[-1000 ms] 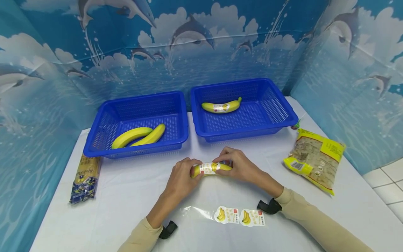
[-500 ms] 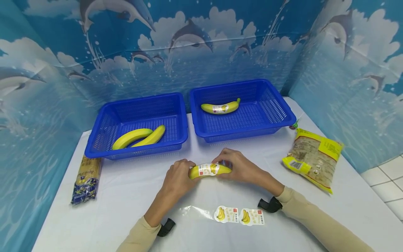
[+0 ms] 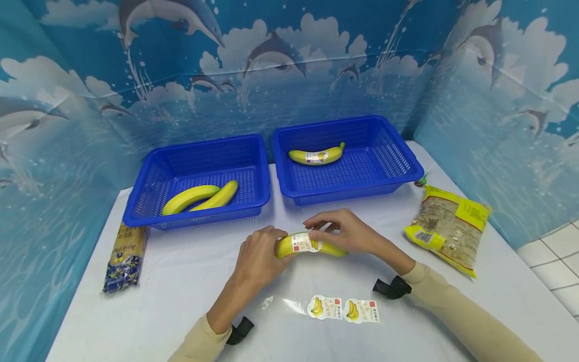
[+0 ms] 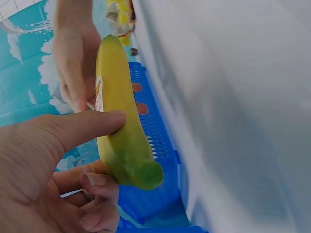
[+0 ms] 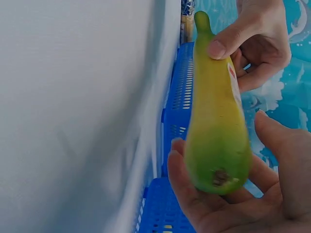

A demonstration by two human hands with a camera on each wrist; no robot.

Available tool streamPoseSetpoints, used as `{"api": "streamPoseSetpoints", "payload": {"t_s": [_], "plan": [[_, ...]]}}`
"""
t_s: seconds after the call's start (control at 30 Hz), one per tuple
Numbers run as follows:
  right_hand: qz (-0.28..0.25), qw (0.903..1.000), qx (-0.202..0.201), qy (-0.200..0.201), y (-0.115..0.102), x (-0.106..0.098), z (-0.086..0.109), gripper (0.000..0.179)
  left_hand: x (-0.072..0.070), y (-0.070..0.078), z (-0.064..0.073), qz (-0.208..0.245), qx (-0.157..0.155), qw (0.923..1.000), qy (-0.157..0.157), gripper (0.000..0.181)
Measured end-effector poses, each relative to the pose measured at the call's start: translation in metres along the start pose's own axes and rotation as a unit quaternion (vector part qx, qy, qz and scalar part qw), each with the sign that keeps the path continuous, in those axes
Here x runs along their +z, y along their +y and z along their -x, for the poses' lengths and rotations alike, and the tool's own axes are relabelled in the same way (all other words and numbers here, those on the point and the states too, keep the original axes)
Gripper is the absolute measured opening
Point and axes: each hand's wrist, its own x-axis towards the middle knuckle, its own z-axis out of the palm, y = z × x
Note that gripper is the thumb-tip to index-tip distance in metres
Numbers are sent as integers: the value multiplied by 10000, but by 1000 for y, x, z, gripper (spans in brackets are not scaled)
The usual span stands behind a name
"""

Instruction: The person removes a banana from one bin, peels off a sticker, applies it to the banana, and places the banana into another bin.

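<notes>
A dolphin-print backdrop (image 3: 158, 108) fills the top of the head frame, and the white-covered counter (image 3: 190, 306) spreads across the lower part. Two blue baskets stand side by side just above the frame's middle: the left basket (image 3: 203, 219) holds two plain bananas (image 3: 187, 198), the right basket (image 3: 344, 193) a labelled banana (image 3: 335, 154). A yellow-edged bag (image 3: 448, 229) lies at the right of the frame.

Both hands are just right of centre, below the gap between the baskets, with the held banana (image 3: 285, 246) between them. Its long axis runs almost level across the frame, roughly parallel to the baskets' front rims. The left hand (image 3: 260, 256) grips the stem end, thumb on the skin and fingers curled behind. The right hand (image 3: 350, 232) is at the blossom end with a loose, wide shape: in the right wrist view its thumb stands off the skin while its fingers lie behind and under the fruit; whether they bear any weight cannot be told. So the left is the hand with the firm hold, the right the one nearer the printed end of the label (image 3: 300, 242) wrapped over the banana's middle. The wrist views suggest the fruit is clear of the cloth. Below the hands, two flat stickers (image 3: 325, 307) lie at lower centre-right.
</notes>
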Motion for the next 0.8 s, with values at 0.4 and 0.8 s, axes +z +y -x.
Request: {"api": "streamPoseSetpoints", "payload": {"t_s": [0.4, 0.8], "plan": [[-1034, 9941, 250, -192, -6, -16, 3, 22, -11, 24, 0, -21, 218, 9994, 281, 34], [-697, 9973, 190, 129, -11, -63, 12, 18, -28, 18, -14, 1718, -32, 9844, 373, 40]]}}
